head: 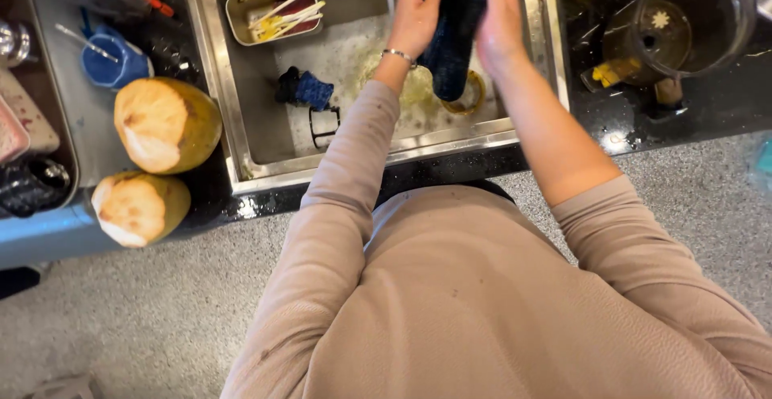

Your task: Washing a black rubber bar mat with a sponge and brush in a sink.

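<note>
Holding a dark blue cloth (454, 21) between both palms over the steel sink (241, 125), I am keeping the left hand (416, 9) flat against one side with fingers extended, and the right hand (498, 13) pressed on the other, so both are clasping it rather than gripping in a fist. The cloth is hanging down lengthwise, its lower end just above a yellowish ring-shaped thing (470, 97) on the sink floor. I am judging the washing as mid-way: foam (378, 69) is lying on the basin bottom, and a second blue rag (305, 89) is sitting balled up beside a dark wire piece (323, 125), seemingly unrinsed. A metal tray (269, 9) with pale sticks is resting in the far left corner of the sink. On the counter to the left, two husked coconuts (165, 125) are standing near a blue cup (112, 57); to the right, a glass jug (691, 21) is sitting on wet black stone. Nothing is blocking my hands directly.
</note>
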